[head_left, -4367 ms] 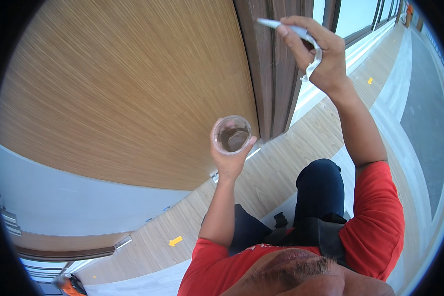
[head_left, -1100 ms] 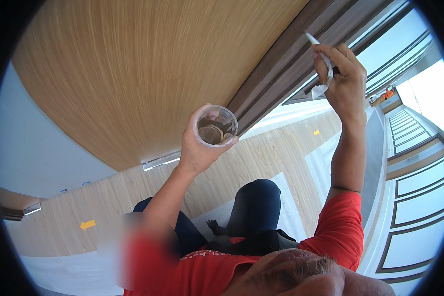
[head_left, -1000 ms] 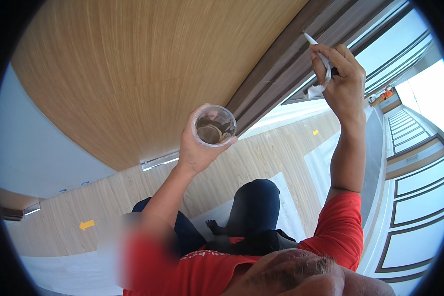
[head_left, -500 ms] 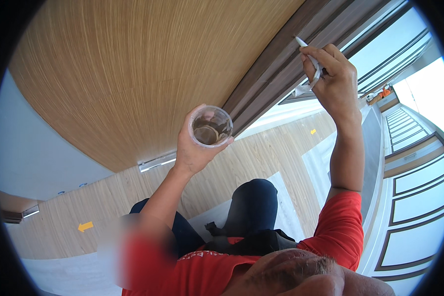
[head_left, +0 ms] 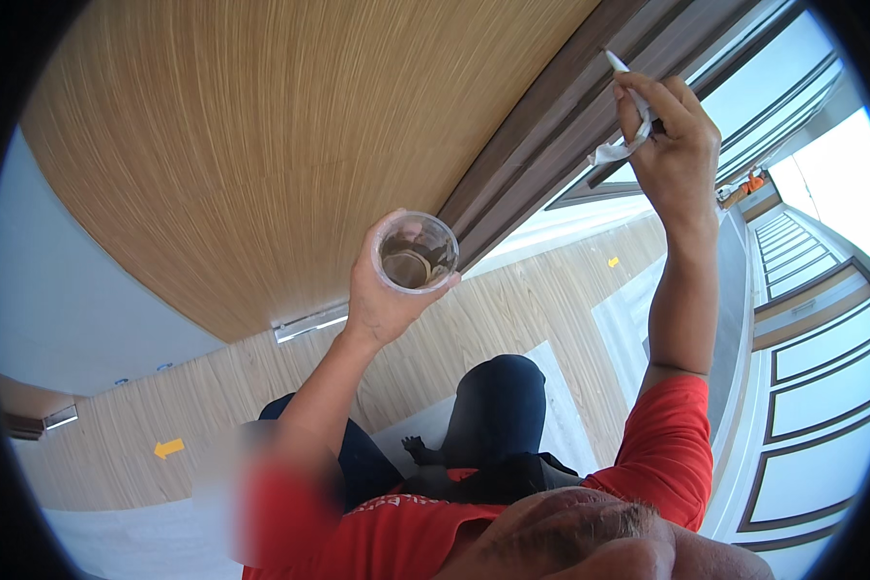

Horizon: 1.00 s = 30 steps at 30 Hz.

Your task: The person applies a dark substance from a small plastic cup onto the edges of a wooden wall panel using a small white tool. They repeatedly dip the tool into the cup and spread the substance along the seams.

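In my left hand (head_left: pixel 382 302) is a clear plastic cup (head_left: pixel 439 230), gripped round its side with the mouth facing up. Brown liquid, perhaps paint, lies low inside and smears its wall. My right hand (head_left: pixel 684 155), raised at the upper right, pinches a thin white-handled brush (head_left: pixel 617 64) whose small dark tip is at the dark brown door frame (head_left: pixel 512 145); whether it touches, I cannot tell. A strip of white cloth or tissue (head_left: pixel 611 153) is tucked in the same fingers and hangs below them.
A wood-grain door panel (head_left: pixel 261 145) fills the upper left beside the frame. Yellow arrow marks (head_left: pixel 168 449) lie on the wood-look floor (head_left: pixel 232 387). White panelled walls (head_left: pixel 812 416) run along the right. A person in orange (head_left: pixel 752 182) is far off down the corridor.
My right hand has moved up and to the right along the door frame with the brush and white strip. My left hand and the cup have hardly moved.
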{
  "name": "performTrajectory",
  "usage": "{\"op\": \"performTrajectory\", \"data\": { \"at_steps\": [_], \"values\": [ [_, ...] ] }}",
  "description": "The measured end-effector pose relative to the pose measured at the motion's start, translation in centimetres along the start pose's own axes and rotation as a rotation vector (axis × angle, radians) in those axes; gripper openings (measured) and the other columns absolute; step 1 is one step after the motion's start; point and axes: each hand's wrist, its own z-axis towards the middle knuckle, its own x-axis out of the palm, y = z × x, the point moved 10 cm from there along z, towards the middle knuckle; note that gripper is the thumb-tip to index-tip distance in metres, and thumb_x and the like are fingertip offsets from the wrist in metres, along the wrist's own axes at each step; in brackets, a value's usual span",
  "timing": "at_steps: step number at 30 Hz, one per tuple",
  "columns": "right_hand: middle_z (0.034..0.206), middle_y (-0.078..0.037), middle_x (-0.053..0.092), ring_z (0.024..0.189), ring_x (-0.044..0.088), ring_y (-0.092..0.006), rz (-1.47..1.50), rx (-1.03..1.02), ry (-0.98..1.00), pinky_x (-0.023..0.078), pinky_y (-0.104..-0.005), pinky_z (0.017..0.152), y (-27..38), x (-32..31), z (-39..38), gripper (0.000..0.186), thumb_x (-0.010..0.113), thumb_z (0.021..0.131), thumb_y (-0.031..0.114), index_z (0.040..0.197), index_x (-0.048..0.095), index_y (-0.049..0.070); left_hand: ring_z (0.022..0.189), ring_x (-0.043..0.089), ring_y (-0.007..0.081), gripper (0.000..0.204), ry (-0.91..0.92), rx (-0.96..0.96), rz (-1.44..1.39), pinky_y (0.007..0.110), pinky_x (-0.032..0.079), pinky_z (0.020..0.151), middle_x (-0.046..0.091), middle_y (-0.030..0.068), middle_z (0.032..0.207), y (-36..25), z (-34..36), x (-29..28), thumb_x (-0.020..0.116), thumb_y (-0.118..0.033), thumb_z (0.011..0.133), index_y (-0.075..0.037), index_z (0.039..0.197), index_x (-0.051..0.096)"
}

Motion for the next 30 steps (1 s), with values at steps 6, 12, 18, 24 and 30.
{"op": "performTrajectory", "data": {
  "at_steps": [6,12,18,24,30],
  "values": [
    [0.076,-0.004,0.062,0.061,0.057,-0.0138,0.019,-0.003,-0.032,0.042,-0.0313,0.054,-0.2,-0.5,0.4,0.018,0.08,0.087,0.011,0.105,0.08,0.006,0.119,0.06,0.0226,0.091,0.002,-0.005,0.008,0.038,0.049,0.105,0.061,0.0111,0.125,0.1,0.0,0.0,0.097,-0.019,0.068,-0.005,0.142,0.046],
    [0.076,-0.004,0.063,0.06,0.054,-0.013,0.055,0.011,-0.008,0.041,-0.0314,0.054,-0.7,-0.3,0.7,0.018,0.08,0.088,0.012,0.104,0.08,0.006,0.118,0.06,0.0223,0.09,0.005,0.007,0.003,0.038,0.049,0.105,0.061,0.0106,0.124,-0.1,0.1,0.0,0.097,-0.018,0.068,-0.005,0.142,0.047],
    [0.074,-0.004,0.063,0.06,0.053,-0.0125,0.053,0.012,-0.017,0.041,-0.0305,0.055,-1.5,-0.7,1.5,0.02,0.081,0.088,0.017,0.105,0.08,0.005,0.118,0.059,0.0218,0.09,0.009,0.001,-0.01,0.038,0.048,0.106,0.061,0.01,0.124,0.1,0.1,0.0,0.097,-0.016,0.068,-0.005,0.142,0.047],
    [0.077,-0.004,0.067,0.064,0.058,-0.011,0.068,-0.013,-0.149,0.041,-0.0266,0.055,-2.6,-2.1,2.1,0.024,0.078,0.093,0.024,0.109,0.079,0.006,0.118,0.058,0.021,0.089,-0.005,-0.055,-0.076,0.037,0.048,0.106,0.061,0.0096,0.124,0.2,-0.1,0.1,0.096,-0.012,0.068,-0.004,0.142,0.048],
    [0.079,-0.004,0.069,0.066,0.061,-0.0104,-0.02,-0.059,-0.228,0.042,-0.0249,0.056,-3.4,-2.9,2.5,0.028,0.078,0.094,0.028,0.112,0.079,0.007,0.118,0.058,0.0207,0.089,-0.005,-0.038,-0.071,0.037,0.048,0.105,0.061,0.0094,0.124,0.4,0.0,0.2,0.096,-0.011,0.068,-0.003,0.142,0.048]
  ]
}}
